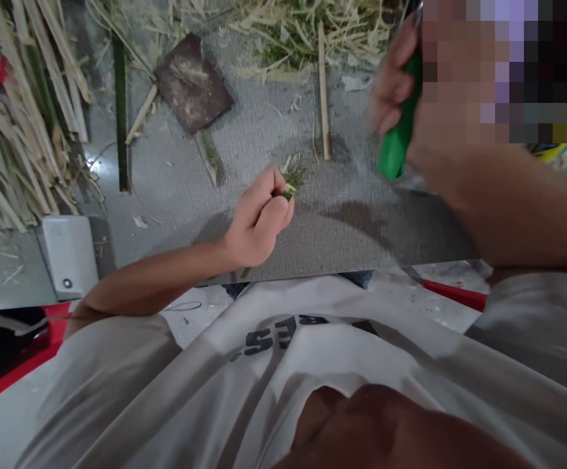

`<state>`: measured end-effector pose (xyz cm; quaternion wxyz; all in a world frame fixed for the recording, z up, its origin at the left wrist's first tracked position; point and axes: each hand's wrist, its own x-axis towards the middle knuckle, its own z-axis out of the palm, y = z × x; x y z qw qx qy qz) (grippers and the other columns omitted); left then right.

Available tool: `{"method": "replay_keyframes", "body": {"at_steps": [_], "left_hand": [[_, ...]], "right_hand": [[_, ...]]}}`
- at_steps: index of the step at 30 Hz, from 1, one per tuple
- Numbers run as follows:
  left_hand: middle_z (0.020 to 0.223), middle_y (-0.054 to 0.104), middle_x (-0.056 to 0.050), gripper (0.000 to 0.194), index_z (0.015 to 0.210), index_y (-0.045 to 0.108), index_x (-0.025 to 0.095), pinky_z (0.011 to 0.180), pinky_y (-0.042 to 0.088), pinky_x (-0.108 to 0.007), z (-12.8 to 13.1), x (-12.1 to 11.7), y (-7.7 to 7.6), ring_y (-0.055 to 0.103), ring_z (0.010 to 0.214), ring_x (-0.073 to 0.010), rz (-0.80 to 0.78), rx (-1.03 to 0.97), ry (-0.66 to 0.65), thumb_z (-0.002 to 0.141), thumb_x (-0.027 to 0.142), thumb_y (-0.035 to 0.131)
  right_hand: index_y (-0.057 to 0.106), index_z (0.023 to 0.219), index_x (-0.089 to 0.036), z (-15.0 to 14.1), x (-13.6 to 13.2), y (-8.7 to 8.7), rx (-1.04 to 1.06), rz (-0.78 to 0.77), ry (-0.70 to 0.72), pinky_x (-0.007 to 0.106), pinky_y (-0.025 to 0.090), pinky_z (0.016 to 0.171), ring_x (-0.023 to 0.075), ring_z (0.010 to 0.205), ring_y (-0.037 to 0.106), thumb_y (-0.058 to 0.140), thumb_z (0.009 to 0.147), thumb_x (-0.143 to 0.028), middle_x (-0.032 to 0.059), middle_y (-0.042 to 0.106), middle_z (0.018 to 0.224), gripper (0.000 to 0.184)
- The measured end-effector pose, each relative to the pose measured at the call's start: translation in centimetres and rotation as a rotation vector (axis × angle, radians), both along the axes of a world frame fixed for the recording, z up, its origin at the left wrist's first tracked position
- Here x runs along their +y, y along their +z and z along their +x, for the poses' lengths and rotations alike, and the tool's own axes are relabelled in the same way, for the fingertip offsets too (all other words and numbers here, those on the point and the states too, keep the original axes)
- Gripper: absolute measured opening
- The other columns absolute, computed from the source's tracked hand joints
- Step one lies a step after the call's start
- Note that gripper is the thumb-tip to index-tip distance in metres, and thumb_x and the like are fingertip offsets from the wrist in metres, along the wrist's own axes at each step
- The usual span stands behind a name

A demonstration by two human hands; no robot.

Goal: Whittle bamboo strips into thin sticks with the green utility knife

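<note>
My left hand is closed in a pinch on a short green stalk piece, its cut end resting on the grey work surface. My right hand is raised at the upper right, fingers wrapped round a green handle that points down. The part above the handle is hidden by a blurred patch. The handle hangs to the right of the stalk piece and apart from it.
Piles of pale split strips lie at the left and along the far edge. A dark flat board, a long green stalk and a thin stick lie on the surface. A white block sits at the near left.
</note>
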<state>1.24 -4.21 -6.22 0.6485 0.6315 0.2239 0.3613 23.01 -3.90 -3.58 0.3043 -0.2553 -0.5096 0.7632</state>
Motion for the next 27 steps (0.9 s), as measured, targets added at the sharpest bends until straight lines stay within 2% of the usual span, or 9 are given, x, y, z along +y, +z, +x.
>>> {"method": "replay_keyframes", "body": {"at_steps": [4, 7, 11, 15, 19, 23, 27], "left_hand": [[0.054, 0.043, 0.009, 0.042, 0.09, 0.043, 0.028, 0.047, 0.03, -0.029, 0.2, 0.7, -0.5, 0.033, 0.043, -0.0104, -0.115, -0.028, 0.033, 0.114, 0.057, 0.062], [0.061, 0.054, 0.008, 0.045, 0.097, 0.047, 0.028, 0.047, 0.034, -0.029, 0.0, 0.8, -0.6, 0.044, 0.046, -0.0119, -0.224, 0.074, 0.064, 0.11, 0.065, 0.067], [0.064, 0.062, 0.006, 0.052, 0.1, 0.048, 0.028, 0.047, 0.035, -0.027, -0.2, 0.3, -0.7, 0.05, 0.048, -0.0123, -0.269, 0.114, 0.013, 0.107, 0.076, 0.068], [0.059, 0.054, 0.01, 0.053, 0.101, 0.046, 0.028, 0.046, 0.029, -0.025, -0.1, -0.1, -0.9, 0.038, 0.043, -0.0089, -0.286, 0.08, -0.027, 0.106, 0.075, 0.07], [0.057, 0.042, 0.011, 0.055, 0.101, 0.045, 0.029, 0.045, 0.024, -0.028, -0.2, -0.3, -1.2, 0.033, 0.043, -0.0102, -0.273, 0.089, -0.021, 0.105, 0.079, 0.07], [0.059, 0.043, 0.01, 0.056, 0.099, 0.045, 0.029, 0.049, 0.03, -0.03, -0.4, -0.3, -0.8, 0.039, 0.047, -0.012, -0.21, 0.133, -0.013, 0.105, 0.08, 0.067], [0.061, 0.043, 0.009, 0.052, 0.097, 0.042, 0.029, 0.053, 0.035, -0.03, -0.4, -0.4, -0.3, 0.041, 0.049, -0.0121, -0.154, 0.11, -0.023, 0.109, 0.074, 0.065]], "right_hand": [[0.063, 0.096, -0.018, -0.8, -0.9, 0.3, -0.021, -0.017, 0.012, 0.023, 0.056, 0.057, 0.0154, 0.061, 0.063, 0.066, 0.116, -0.067, -0.0004, 0.058, 0.068, 0.054], [0.064, 0.093, -0.017, -0.6, -1.6, -0.6, -0.016, -0.051, 0.044, 0.024, 0.052, 0.05, 0.0142, 0.052, 0.058, 0.069, 0.114, -0.069, -0.0021, 0.054, 0.062, 0.056], [0.066, 0.092, -0.016, 0.1, -1.6, -2.1, 0.044, -0.118, 0.129, 0.023, 0.048, 0.045, 0.0124, 0.045, 0.053, 0.071, 0.113, -0.068, -0.0031, 0.054, 0.06, 0.056], [0.066, 0.091, -0.015, 0.4, -1.3, -2.4, 0.122, -0.174, 0.162, 0.021, 0.049, 0.044, 0.0116, 0.044, 0.056, 0.071, 0.116, -0.062, -0.0045, 0.055, 0.06, 0.053], [0.064, 0.087, -0.016, 0.7, -1.2, -1.5, 0.074, -0.226, 0.174, 0.021, 0.047, 0.043, 0.0117, 0.044, 0.056, 0.075, 0.113, -0.063, -0.0039, 0.053, 0.059, 0.055], [0.062, 0.084, -0.016, 1.0, -1.0, -1.0, 0.022, -0.241, 0.207, 0.022, 0.045, 0.043, 0.0116, 0.044, 0.053, 0.077, 0.11, -0.068, -0.003, 0.05, 0.057, 0.059], [0.064, 0.086, -0.015, 1.3, -0.6, -1.2, 0.039, -0.24, 0.216, 0.021, 0.044, 0.041, 0.0112, 0.045, 0.052, 0.076, 0.112, -0.063, -0.0027, 0.051, 0.058, 0.055]]}}
